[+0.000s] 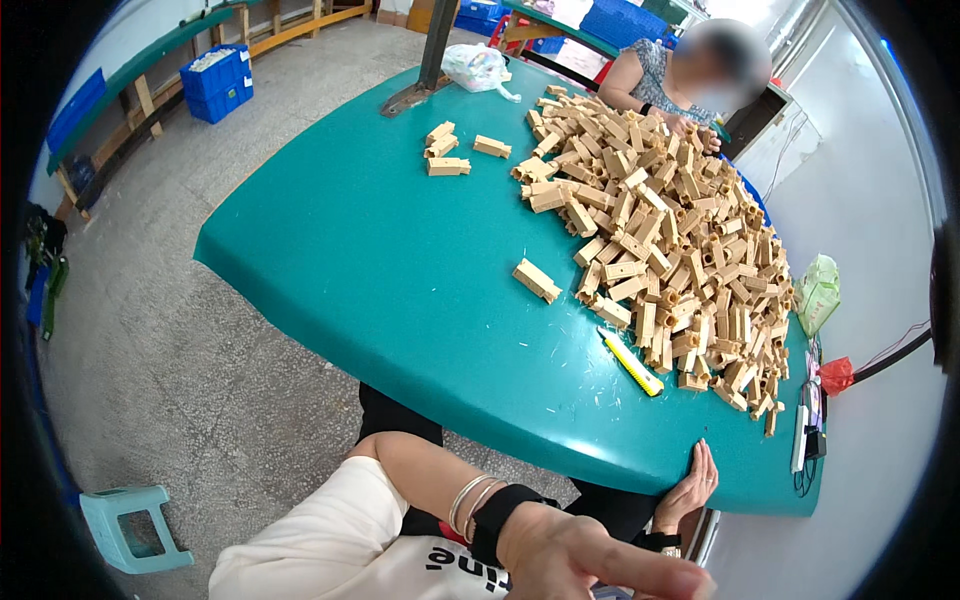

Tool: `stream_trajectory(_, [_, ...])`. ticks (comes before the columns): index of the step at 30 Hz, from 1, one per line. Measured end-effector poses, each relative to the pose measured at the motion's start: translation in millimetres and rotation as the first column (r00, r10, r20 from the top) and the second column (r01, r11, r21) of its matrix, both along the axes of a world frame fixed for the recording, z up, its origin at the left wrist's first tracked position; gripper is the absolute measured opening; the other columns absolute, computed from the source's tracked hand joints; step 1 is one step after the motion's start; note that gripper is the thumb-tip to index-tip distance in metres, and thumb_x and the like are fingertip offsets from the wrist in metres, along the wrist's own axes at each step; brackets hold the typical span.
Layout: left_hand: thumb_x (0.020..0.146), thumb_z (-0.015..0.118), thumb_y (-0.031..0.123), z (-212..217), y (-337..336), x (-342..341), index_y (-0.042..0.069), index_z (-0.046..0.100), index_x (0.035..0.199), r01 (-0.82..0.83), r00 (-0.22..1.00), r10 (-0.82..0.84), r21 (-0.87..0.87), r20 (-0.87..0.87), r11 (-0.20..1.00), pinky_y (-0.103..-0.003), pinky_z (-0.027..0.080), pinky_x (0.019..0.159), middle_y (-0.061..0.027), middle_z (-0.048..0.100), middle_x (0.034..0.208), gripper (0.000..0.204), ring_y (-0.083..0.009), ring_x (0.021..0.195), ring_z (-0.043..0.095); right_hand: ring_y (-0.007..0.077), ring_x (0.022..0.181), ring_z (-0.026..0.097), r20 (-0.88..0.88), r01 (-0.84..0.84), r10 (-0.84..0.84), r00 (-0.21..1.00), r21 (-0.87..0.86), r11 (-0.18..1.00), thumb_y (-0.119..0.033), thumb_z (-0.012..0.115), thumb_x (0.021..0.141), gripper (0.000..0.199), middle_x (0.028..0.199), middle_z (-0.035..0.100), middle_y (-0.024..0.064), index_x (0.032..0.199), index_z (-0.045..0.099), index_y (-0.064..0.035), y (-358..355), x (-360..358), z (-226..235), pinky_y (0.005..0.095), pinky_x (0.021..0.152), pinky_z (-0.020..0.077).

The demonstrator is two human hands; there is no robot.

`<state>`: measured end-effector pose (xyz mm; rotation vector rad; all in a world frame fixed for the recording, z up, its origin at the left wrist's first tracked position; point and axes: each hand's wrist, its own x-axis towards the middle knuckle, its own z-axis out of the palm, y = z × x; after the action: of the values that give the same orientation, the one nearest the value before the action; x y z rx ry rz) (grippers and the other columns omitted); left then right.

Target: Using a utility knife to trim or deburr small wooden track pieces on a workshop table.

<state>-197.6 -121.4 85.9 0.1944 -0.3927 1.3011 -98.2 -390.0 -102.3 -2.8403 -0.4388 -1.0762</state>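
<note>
My right hand [690,486] lies flat and open on the near edge of the teal table [380,260], holding nothing. My left hand [590,562] is raised close to the camera at the bottom, fingers stretched out to the right and empty; its wrist carries a black strap and silver bangles. A big heap of beige plastic blocks [665,230] covers the right side of the table. One single block [537,280] lies apart, left of the heap. A yellow utility knife [632,362] lies between the heap and my right hand.
Another person [668,85] sits at the far side, hands in the heap. A few blocks [447,150] and a clear plastic bag [475,65] lie at the back. A green packet [818,292], a red item [836,375], blue crates [218,80] and a pale stool [130,525] surround the table.
</note>
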Motion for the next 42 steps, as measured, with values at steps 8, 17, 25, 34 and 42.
stream_trajectory(8, [0.083,0.068,0.001,19.0,4.2,-4.7,0.033,0.059,0.130,0.022,1.000,-0.021,-0.087,0.014,0.996,-0.033,0.042,0.104,0.0059,0.066,0.118,0.057,-0.0274,0.119,0.056,0.0277,0.124,0.055,-0.009,0.001,-0.001,1.000,0.014,1.000,-0.023,0.022,0.104,0.048,0.130,0.062,0.0122,0.126,0.060,-0.0033,1.6,-0.1,2.7,0.0434,0.108,0.0339])
stream_trajectory(17, [0.082,0.069,0.000,7.5,-0.1,-9.8,0.032,0.061,0.129,0.099,0.995,-0.099,-0.107,-0.002,0.989,-0.032,0.042,0.104,0.0076,0.066,0.118,0.057,-0.0273,0.120,0.056,0.0285,0.123,0.056,0.004,-0.009,0.008,1.000,0.006,1.000,-0.022,0.023,0.104,0.048,0.129,0.062,0.0130,0.126,0.059,-0.0024,-0.7,2.8,1.2,0.0432,0.108,0.0341])
stream_trajectory(25, [0.079,0.070,-0.002,-3.0,0.9,-12.9,0.034,0.059,0.130,0.118,0.993,-0.118,0.030,0.002,0.993,-0.032,0.042,0.104,0.0081,0.066,0.120,0.063,-0.0269,0.119,0.057,0.0284,0.123,0.056,0.009,-0.015,0.015,1.000,0.002,1.000,-0.021,0.024,0.103,0.046,0.130,0.062,0.0127,0.126,0.060,-0.0027,0.9,1.6,2.2,0.0433,0.108,0.0342])
stream_trajectory(34, [0.086,0.061,-0.003,27.1,1.6,-15.3,0.020,0.068,0.113,0.149,0.981,-0.169,-0.188,-0.094,0.971,-0.030,0.038,0.109,0.0075,0.068,0.107,0.036,-0.0205,0.117,0.055,0.0300,0.122,0.056,-0.005,-0.013,0.013,1.000,0.022,1.000,-0.022,0.025,0.102,0.048,0.128,0.062,0.0150,0.125,0.060,0.0011,1.7,2.0,2.7,0.0425,0.107,0.0342])
stream_trajectory(42, [0.087,0.059,-0.003,25.5,-0.4,-22.4,0.018,0.068,0.110,0.208,0.969,-0.232,-0.228,-0.082,0.951,-0.030,0.037,0.109,0.0074,0.068,0.105,0.033,-0.0198,0.117,0.054,0.0295,0.122,0.055,-0.017,-0.003,0.004,1.000,0.027,1.000,-0.024,0.022,0.103,0.050,0.129,0.062,0.0146,0.126,0.059,0.0005,2.4,1.3,4.5,0.0426,0.108,0.0339])
